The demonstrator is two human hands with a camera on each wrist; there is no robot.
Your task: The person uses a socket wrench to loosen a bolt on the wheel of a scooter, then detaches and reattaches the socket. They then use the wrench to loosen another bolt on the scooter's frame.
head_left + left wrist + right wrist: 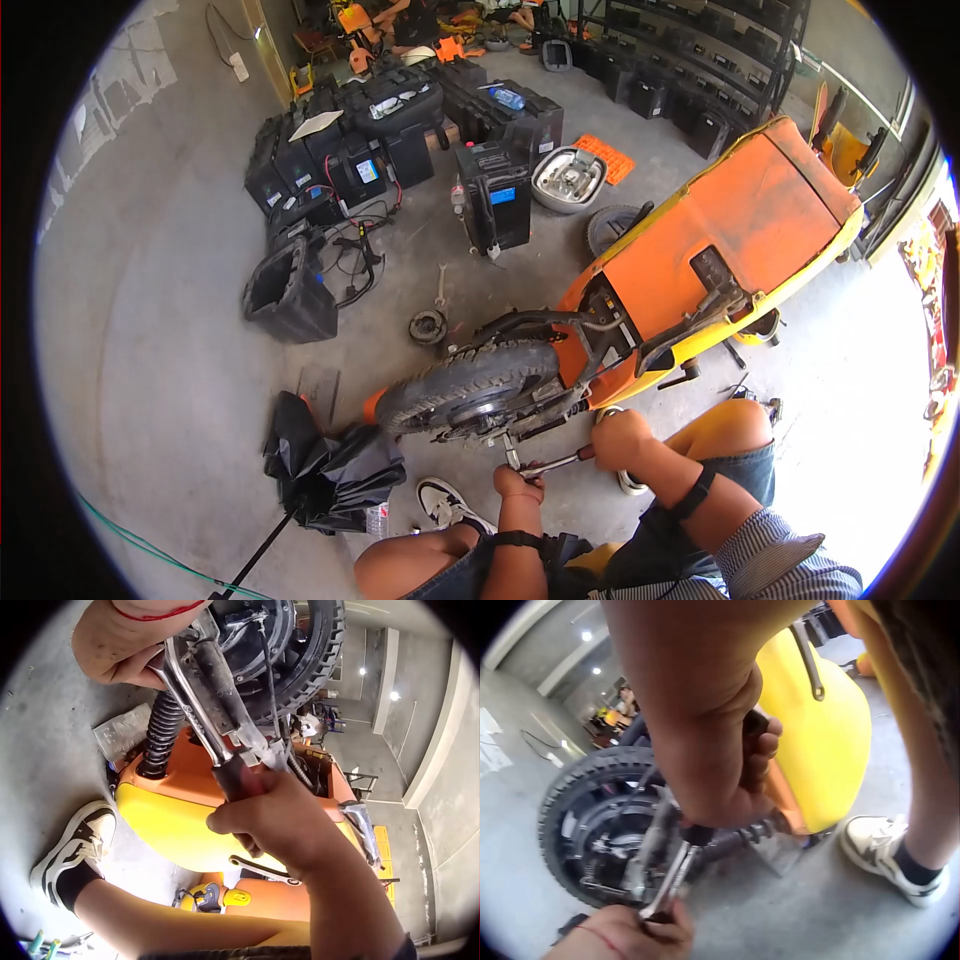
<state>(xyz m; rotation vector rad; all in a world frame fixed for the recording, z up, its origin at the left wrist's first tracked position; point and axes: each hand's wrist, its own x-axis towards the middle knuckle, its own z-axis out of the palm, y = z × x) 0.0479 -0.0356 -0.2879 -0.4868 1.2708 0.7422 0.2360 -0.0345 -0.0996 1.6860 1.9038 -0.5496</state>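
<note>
Lower centre of frame: right hand [620, 438] wrapped round the wrench [556, 464] handle, left hand [518, 485] pinching its head at the wheel [465, 385] axle. Wheel not yet off the tipped scooter [720, 230]; job prob. early, removal left.

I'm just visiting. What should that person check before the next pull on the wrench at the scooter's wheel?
1. Right hand wrapped round the dark handle of the silver ratchet wrench: ok.
2. Left hand steadying the wrench's head: ok.
3. Head seated on its fastener: cannot tell, the left hand hides it.
4. Orange and yellow scooter lying settled on the concrete floor: ok.
5. White shoe away from the wrench's swing: probably not ok, it sits close below.
</note>
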